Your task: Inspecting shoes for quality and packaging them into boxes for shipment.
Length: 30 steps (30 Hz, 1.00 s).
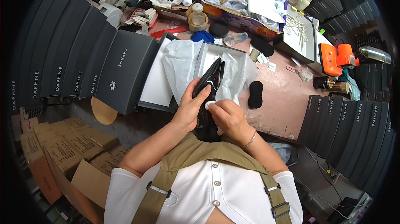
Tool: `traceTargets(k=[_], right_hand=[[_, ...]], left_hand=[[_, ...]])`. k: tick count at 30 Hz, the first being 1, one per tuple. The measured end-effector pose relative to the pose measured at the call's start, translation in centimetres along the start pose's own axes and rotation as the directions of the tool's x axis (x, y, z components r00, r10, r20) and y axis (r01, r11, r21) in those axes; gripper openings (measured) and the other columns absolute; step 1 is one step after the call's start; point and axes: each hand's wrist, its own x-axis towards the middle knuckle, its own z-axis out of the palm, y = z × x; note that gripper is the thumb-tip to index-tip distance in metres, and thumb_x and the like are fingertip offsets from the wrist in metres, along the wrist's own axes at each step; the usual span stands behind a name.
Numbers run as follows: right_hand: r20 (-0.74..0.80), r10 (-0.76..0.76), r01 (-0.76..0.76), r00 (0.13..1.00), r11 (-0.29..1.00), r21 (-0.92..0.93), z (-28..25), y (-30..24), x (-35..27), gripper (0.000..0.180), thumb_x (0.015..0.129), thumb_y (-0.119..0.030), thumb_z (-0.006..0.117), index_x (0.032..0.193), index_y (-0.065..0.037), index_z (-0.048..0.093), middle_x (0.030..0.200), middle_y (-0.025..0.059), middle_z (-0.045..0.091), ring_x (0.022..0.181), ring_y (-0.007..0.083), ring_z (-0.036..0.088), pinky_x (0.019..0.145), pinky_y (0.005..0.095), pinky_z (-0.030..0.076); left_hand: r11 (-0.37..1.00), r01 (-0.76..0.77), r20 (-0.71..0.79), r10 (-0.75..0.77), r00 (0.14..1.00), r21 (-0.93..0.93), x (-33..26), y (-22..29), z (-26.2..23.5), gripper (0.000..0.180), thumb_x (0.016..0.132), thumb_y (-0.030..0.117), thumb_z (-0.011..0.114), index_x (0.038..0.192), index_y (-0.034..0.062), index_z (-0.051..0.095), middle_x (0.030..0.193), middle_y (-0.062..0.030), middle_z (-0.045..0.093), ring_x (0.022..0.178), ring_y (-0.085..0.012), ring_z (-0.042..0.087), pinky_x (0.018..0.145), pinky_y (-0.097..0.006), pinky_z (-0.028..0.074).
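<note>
My left hand (189,106) is closed round a glossy black shoe (212,76), its thumb lying across the upper. The shoe points away from me, above my lap. In my right hand (228,117), a small white wad (209,104) is pinched between the fingers and pressed against the shoe's side. Whether it is cotton or cloth I cannot make out. Just beyond the shoe lies an open shoebox (238,53) lined with white tissue paper (181,59). The shoe's near end is partly hidden by my hands.
Stacks of dark grey shoeboxes (46,44) stand at left and right (350,128). An orange heat gun (343,57) sits on the pink table (283,99), near a black oval pad (255,94). A glass jar (197,17) stands farther back. Brown cartons (75,149) fill the lower left.
</note>
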Motion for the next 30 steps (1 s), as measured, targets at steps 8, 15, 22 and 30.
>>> traceTargets(k=[8,15,22,30], right_hand=[[0.035,0.018,-0.018,0.999,1.000,0.012,0.4,0.4,0.0,0.025,0.074,-0.004,0.065,0.099,-0.003,0.063,0.082,0.0084,0.056,0.073,0.0257,0.057,0.063,0.0356,0.048],[0.099,0.008,-0.008,0.995,1.000,0.000,-0.5,-0.9,-0.6,0.018,0.077,-0.005,0.062,0.095,-0.004,0.062,0.081,0.0084,0.054,0.071,0.0263,0.056,0.062,0.0352,0.047],[0.174,-0.044,0.046,0.984,0.999,-0.006,-0.3,-1.2,-2.0,0.026,0.075,-0.005,0.061,0.101,-0.003,0.060,0.085,0.0085,0.055,0.074,0.0253,0.057,0.063,0.0352,0.047],[0.172,-0.004,-0.002,0.985,0.999,0.038,-0.5,-1.4,-1.7,0.027,0.075,-0.007,0.062,0.101,-0.004,0.061,0.084,0.0085,0.055,0.075,0.0262,0.057,0.065,0.0355,0.047]], left_hand=[[1.000,0.004,0.005,-0.004,1.000,-0.014,0.0,0.1,-0.1,0.073,0.087,0.024,0.070,0.141,-0.0030,0.029,0.122,-0.0121,0.053,0.107,-0.0155,0.054,0.089,-0.028,0.047],[1.000,-0.013,-0.022,0.013,1.000,-0.020,-0.4,-0.1,-0.4,0.072,0.087,0.022,0.071,0.141,-0.0028,0.029,0.121,-0.0116,0.054,0.105,-0.0149,0.055,0.088,-0.028,0.047],[0.999,-0.024,-0.049,0.023,0.999,-0.028,-0.5,-0.2,-0.6,0.074,0.086,0.020,0.072,0.142,-0.0018,0.029,0.121,-0.0117,0.055,0.105,-0.0150,0.056,0.088,-0.027,0.047],[0.999,-0.031,-0.074,0.028,0.997,-0.040,-1.1,-0.4,-0.3,0.075,0.085,0.018,0.073,0.142,-0.0010,0.029,0.119,-0.0119,0.056,0.103,-0.0149,0.056,0.086,-0.028,0.049]])
